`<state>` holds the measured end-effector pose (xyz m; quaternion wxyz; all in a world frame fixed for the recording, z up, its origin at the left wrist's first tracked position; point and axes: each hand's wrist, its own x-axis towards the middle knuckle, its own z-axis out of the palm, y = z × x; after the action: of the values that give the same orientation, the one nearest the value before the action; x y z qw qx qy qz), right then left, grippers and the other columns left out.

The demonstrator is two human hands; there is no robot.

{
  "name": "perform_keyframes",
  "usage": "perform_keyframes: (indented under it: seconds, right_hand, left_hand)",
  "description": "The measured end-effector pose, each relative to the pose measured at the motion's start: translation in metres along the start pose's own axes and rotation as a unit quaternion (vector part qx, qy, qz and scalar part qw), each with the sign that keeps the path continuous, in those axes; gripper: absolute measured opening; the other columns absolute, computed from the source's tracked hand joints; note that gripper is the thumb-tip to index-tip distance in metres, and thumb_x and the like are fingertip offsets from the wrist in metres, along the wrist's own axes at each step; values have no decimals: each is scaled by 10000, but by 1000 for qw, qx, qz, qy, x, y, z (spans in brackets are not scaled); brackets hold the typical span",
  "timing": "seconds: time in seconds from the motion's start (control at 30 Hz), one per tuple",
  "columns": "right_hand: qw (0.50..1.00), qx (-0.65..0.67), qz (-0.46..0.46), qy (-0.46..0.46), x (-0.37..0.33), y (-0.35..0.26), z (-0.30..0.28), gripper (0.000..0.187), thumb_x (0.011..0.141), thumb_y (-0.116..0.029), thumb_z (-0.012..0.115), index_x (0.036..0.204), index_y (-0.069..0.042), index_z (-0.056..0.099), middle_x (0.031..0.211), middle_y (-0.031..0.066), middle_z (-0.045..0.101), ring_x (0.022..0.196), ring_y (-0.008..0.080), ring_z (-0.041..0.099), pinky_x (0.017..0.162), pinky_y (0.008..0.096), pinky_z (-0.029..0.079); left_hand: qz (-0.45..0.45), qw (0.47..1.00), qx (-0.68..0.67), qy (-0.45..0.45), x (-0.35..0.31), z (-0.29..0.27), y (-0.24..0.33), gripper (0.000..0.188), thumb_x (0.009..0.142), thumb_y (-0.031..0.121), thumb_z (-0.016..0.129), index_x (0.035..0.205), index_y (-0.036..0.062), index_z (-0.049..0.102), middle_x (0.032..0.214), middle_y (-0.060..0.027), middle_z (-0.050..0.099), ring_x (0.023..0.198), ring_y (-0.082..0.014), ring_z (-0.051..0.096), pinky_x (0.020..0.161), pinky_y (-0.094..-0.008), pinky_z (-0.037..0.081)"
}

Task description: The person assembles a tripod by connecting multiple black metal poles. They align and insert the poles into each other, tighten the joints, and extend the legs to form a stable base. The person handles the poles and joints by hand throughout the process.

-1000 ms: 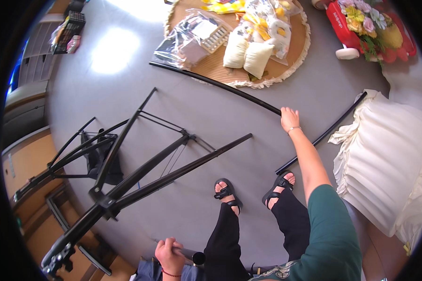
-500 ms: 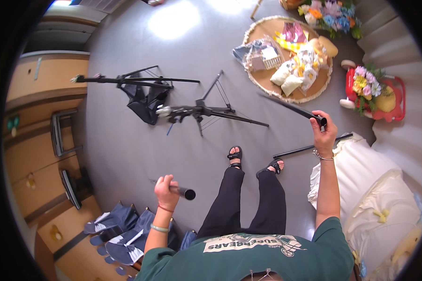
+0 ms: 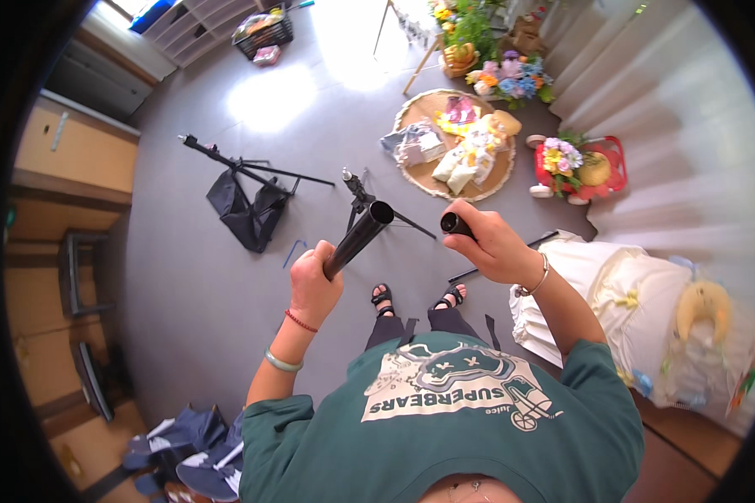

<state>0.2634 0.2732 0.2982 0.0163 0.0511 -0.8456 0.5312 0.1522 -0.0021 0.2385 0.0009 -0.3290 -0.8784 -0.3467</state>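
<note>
Nearer the wearer than the round mat (image 3: 422,106), two hollow black tubes are raised. The left hand (image 3: 316,275) is closed around the left tube (image 3: 359,241) — the right hand (image 3: 497,248) curls fingers and thumb about the right tube (image 3: 459,225). A steady grip, open ends in view and apart, should serve best.

Dark green T-shirt (image 3: 428,453), worn by the person: one printed chest graphic, lettering inverted to this view. Item one: a single line of bold dark block capitals on a cream strip (image 3: 428,405), running across the chest. Item two: a much smaller word in lighter-weight letters, set beside a line drawing of a wheeled cart (image 3: 524,411). Item three: two x-shaped marks within the cartoon figure (image 3: 457,365) adjoining the capitals.
</note>
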Motion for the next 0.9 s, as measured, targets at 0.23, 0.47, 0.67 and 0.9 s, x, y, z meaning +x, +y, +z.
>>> perform_keyframes:
  seconds: [0.23,0.47,0.67,0.9]
  right_hand:
    - [998,-42,41,2,-15,-83,23,277,919,-268,549,1014,-35,434,723,140,523,644,313,509,590,351,407]
    - [997,-38,-24,-57,-6,-131,26,234,925,-228,540,1023,-48,429,695,51,485,609,163,484,573,289,388]
    - [990,99,2,-103,9,-142,32,201,959,-263,479,1002,-70,446,638,-23,434,498,35,414,471,189,362]
    - [984,89,28,-151,20,-156,31,385,1000,-308,346,1293,-62,393,630,-43,410,518,33,409,475,182,363]
  left_hand:
    - [65,997,-26,-30,-34,-24,-10,179,663,-54,573,793,48,503,594,-156,476,598,-347,509,541,-412,413]
    - [90,995,-50,-7,-60,-45,-15,191,661,-53,572,814,43,509,586,-153,471,607,-333,508,554,-417,413]
    - [79,995,-44,34,-71,-51,-12,179,660,-62,574,788,50,519,610,-136,502,616,-325,528,554,-391,417]
    - [77,995,-10,69,-75,-49,-12,181,657,-58,589,780,60,528,591,-108,482,573,-279,474,531,-373,399]
